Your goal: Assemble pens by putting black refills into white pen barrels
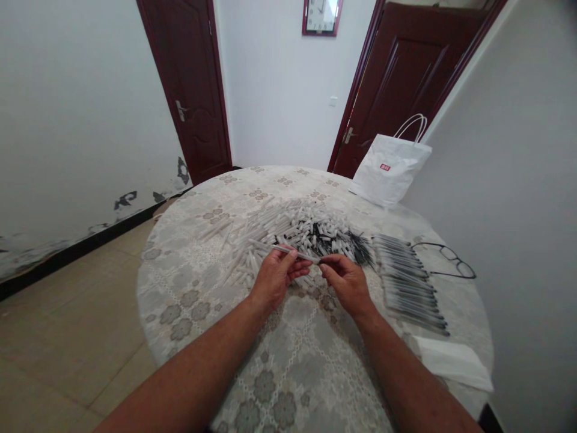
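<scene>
Between my two hands lies a slim, pale pen barrel [297, 253], held roughly level over the table. My left hand [276, 273] grips its left part between thumb and fingers. At its right end, the thumb and forefinger of my right hand [345, 278] are pinched; any small part in that pinch is too small to make out. Just beyond my hands spreads a heap of loose translucent pen parts [265, 225], white caps and tubes among them. Thin dark refills [358, 246] stick out at the heap's right side. A row of pens with dark ends [408, 282] lies to the right.
Everything rests on a round table with a patterned cloth [180, 313]. Black-framed glasses [451, 261] lie right of the pen row, with a folded white sheet [453, 364] nearer me. A white paper bag [390, 168] stands at the back right, by the wall.
</scene>
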`<state>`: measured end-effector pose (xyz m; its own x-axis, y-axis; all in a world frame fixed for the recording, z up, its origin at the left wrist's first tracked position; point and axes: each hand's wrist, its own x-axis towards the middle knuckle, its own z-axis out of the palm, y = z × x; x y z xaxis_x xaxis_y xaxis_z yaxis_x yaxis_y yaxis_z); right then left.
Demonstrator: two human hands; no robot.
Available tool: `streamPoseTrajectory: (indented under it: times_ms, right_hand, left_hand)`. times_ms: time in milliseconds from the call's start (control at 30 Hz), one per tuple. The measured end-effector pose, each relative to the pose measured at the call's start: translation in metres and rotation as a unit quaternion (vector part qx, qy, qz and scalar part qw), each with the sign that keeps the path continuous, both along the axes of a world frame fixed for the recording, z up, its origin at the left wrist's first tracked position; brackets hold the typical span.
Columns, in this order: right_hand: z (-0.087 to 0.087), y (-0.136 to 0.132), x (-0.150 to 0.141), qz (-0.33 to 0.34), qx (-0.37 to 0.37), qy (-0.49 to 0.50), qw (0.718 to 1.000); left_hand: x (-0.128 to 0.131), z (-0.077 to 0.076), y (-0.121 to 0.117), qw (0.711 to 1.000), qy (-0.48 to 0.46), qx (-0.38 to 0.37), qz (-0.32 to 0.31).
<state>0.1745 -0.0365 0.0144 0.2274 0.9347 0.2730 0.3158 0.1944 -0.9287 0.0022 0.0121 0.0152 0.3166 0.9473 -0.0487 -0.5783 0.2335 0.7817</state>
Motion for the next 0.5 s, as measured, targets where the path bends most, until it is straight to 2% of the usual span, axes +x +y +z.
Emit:
streamPoseTrajectory:
  times_ms: [200,500]
  right_hand:
    - [-0.0042,0.0025,0.0021,0.012,-0.030,0.020,0.999]
    - [-0.0067,0.0041,0.0040,0.018,-0.030,0.046,0.998]
  left_hand:
    - [0.0000,0.0002,0.0000,1.000,-0.002,0.002,-0.004]
    - [-0.0001,-0.0004,-0.0006,1.000,0.003,0.010,-0.010]
